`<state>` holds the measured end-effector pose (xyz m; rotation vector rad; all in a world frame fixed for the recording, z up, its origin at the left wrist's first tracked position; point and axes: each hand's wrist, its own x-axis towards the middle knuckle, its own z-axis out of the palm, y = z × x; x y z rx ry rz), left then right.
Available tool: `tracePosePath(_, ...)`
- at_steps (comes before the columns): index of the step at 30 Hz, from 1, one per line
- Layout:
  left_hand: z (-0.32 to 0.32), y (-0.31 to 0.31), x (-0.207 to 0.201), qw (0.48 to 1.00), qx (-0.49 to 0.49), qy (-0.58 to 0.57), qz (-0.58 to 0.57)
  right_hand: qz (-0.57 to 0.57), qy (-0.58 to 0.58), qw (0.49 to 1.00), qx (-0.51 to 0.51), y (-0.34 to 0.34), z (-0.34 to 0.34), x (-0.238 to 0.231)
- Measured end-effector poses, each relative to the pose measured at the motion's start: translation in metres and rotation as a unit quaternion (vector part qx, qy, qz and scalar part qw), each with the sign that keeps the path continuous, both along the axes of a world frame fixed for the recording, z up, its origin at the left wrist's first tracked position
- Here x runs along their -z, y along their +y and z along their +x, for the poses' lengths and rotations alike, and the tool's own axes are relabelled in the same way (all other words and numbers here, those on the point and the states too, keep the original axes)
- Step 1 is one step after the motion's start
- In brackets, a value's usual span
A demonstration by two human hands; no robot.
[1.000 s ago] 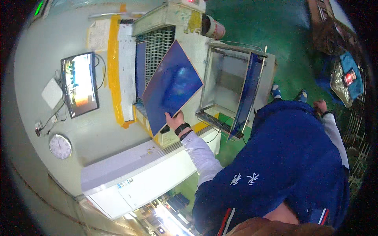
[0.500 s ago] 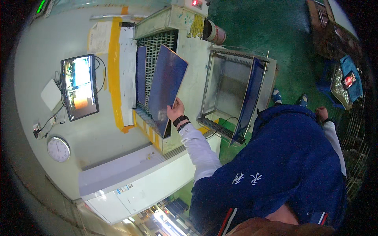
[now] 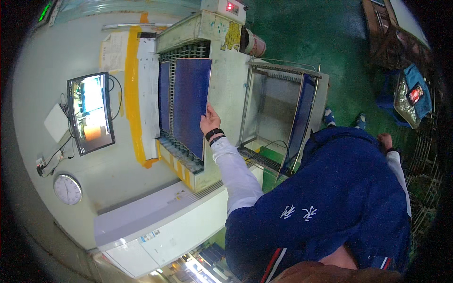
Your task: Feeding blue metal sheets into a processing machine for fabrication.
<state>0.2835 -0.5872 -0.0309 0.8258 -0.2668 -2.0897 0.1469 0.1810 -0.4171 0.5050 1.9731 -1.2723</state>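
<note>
My left hand [image 3: 210,120], with a dark band at the wrist, grips the outer edge of a large, flat blue panel [image 3: 191,101] between thumb and fingers. The panel lies over rows of rollers [image 3: 181,148] in a pale machine, lined up with its opening. Another blue panel [image 3: 164,96] lies beside it, further in on the rollers. My right hand [image 3: 385,141] hangs low by my right side, far from the machine; its fingers are too small and hidden to make out.
A metal rack [image 3: 245,106] with slotted rails stands right of the machine, holding an upright blue panel [image 3: 302,118]. A bucket [image 3: 254,43] sits behind it. A monitor [image 3: 92,113] and clock [image 3: 67,189] are at left. A white cabinet [image 3: 165,240] stands nearer. Blue-covered seat [image 3: 417,89] at far right.
The panel in my left hand has turned from a slanted position to lie straight along the rollers. My left hand has shifted slightly leftward and up. My right hand remains at my side.
</note>
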Motion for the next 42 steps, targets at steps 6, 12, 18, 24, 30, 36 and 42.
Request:
tracePosePath(6,-0.003,-0.014,0.007,0.983,0.105,-0.147,-0.044,-0.027,0.067,0.996,-0.056,0.001,0.015,0.013)
tracePosePath(12,0.001,-0.019,0.006,0.977,0.116,-0.174,-0.048,-0.031,0.036,0.997,-0.062,-0.004,0.011,-0.005)
tracePosePath(18,0.003,0.002,0.018,0.952,0.174,-0.238,-0.081,0.154,0.217,0.892,-0.365,0.01,0.003,0.03)
tracePosePath(24,-0.032,0.11,0.074,0.795,0.474,-0.34,-0.166,0.198,0.146,0.923,-0.296,0.043,0.023,0.043)
tracePosePath(30,-0.008,0.228,0.087,0.486,0.653,-0.412,-0.41,0.132,0.011,0.984,-0.119,-0.046,0.004,-0.053)
tracePosePath(36,0.006,0.271,0.114,0.45,0.557,-0.426,-0.553,0.144,0.032,0.984,-0.102,-0.034,0.014,-0.075)
tracePosePath(42,0.025,0.266,0.156,0.329,0.46,-0.549,-0.616,0.111,-0.008,0.992,-0.056,-0.033,0.008,-0.083)
